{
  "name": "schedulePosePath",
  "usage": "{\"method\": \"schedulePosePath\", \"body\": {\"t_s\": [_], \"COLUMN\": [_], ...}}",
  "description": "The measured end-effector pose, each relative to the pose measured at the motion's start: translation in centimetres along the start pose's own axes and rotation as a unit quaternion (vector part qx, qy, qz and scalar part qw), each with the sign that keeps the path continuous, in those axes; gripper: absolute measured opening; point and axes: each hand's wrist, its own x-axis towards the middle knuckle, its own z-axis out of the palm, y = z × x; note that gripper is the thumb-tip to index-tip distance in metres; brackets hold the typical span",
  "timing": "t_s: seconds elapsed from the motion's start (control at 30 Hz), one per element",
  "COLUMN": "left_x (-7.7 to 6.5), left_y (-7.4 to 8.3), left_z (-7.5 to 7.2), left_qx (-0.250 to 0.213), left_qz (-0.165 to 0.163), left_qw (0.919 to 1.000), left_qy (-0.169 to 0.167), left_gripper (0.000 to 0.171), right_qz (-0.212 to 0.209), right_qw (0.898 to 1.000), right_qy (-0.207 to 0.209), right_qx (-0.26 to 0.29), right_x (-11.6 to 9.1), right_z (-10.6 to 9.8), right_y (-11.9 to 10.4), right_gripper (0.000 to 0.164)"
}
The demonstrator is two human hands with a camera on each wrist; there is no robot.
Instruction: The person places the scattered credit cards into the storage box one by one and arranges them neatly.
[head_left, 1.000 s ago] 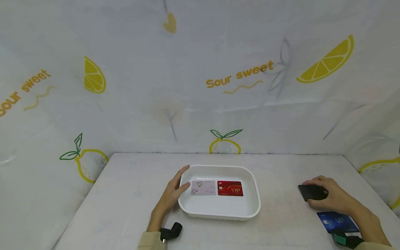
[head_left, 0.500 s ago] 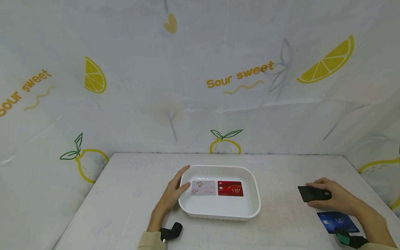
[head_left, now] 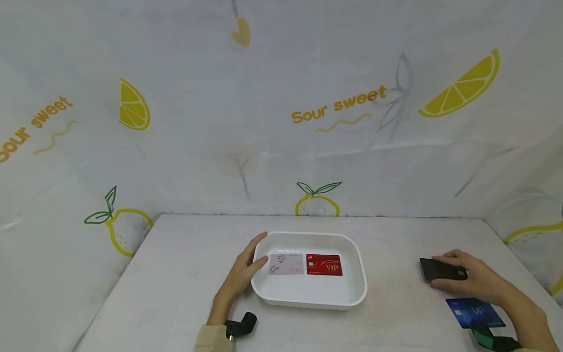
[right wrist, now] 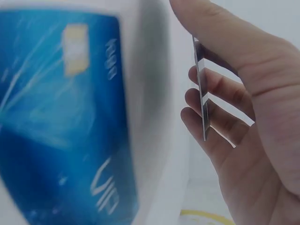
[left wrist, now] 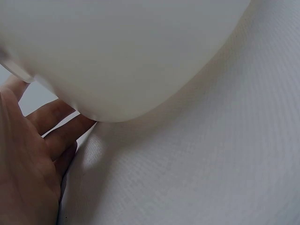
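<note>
In the head view my left hand (head_left: 237, 276) holds the left wall of a white plastic tray (head_left: 303, 302), thumb over the rim and fingers along the outside. A pale pink floral card (head_left: 286, 264) and a red VIP card (head_left: 324, 265) lie side by side in the tray. At the right, my right hand (head_left: 477, 278) holds a black chip card (head_left: 442, 270) between thumb and fingers. The right wrist view shows that card nearly edge-on. A blue VIP card (head_left: 470, 311) lies on the table just below the right hand, partly covered by the wrist camera.
The white table (head_left: 176, 283) ends at a hanging lemon-print sheet (head_left: 198, 122) behind and on both sides. Bare tabletop lies between the tray and the right hand. A black wrist camera (head_left: 242, 326) sits by the left wrist.
My right hand has shifted slightly right, and its hold has moved back along the black card, uncovering more of its face. The card's tilt has changed slightly. The left hand and tray stay still.
</note>
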Motion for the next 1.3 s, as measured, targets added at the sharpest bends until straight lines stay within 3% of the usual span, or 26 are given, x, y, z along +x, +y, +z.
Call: {"method": "schedulePosePath", "body": {"t_s": [0.57, 0.9, 1.3], "left_x": [0.0, 0.0, 0.0], "left_y": [0.1, 0.1, 0.2], "left_z": [0.0, 0.0, 0.0], "left_qx": [0.003, 0.003, 0.002], "left_qz": [0.004, 0.003, -0.004], "left_qw": [1.0, 1.0, 1.0], "left_qy": [0.001, 0.001, 0.008], "left_gripper": [0.063, 0.063, 0.064], "right_qz": [-0.058, -0.084, -0.118], "right_qw": [0.996, 0.993, 0.988], "right_qy": [0.059, 0.087, 0.091], "right_qx": [0.015, 0.012, 0.043], "right_x": [0.2, 0.8, 1.9], "right_z": [-0.7, -0.7, 0.1], "right_y": [-5.1, -9.8, -15.3], "right_gripper": [0.063, 0.063, 0.062]}}
